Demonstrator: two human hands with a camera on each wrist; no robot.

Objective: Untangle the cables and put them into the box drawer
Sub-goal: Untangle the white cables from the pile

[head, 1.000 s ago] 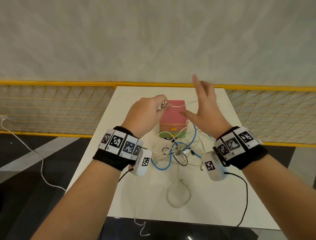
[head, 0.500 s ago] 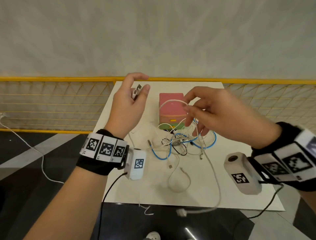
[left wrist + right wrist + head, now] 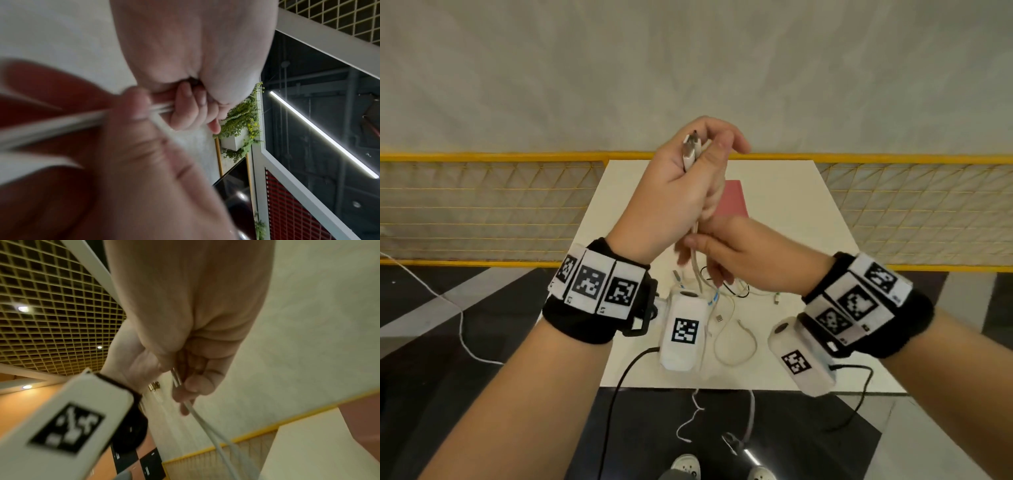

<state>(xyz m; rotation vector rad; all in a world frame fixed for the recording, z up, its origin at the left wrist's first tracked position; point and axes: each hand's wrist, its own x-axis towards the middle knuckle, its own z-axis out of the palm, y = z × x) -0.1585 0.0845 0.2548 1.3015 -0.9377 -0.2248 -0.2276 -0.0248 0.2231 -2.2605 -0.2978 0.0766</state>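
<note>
Above the white table [image 3: 791, 212], my left hand [image 3: 698, 161] is raised and grips a folded white cable [image 3: 690, 150], its plugs sticking up past the thumb. Just below it, my right hand [image 3: 702, 250] pinches the same cable's strands, which run down to the table. In the left wrist view my fingers [image 3: 185, 112] curl round the strands [image 3: 160, 108]. The right wrist view shows the cable [image 3: 205, 423] leaving my fingers [image 3: 195, 384]. The pink box [image 3: 734, 202] stands behind my hands, partly hidden. A tangle of white, blue and black cables [image 3: 726, 291] lies under my wrists.
A loose white cable loop [image 3: 736, 342] lies near the table's front edge, and cable ends [image 3: 695, 411] hang off it toward the dark floor. Yellow mesh fencing [image 3: 482, 205] runs on both sides behind the table. My shoes [image 3: 685, 466] show below.
My left hand moved from the left to the centre and rose with the plug end. My right hand left the loop above the box and now pinches the strands under the left hand.
</note>
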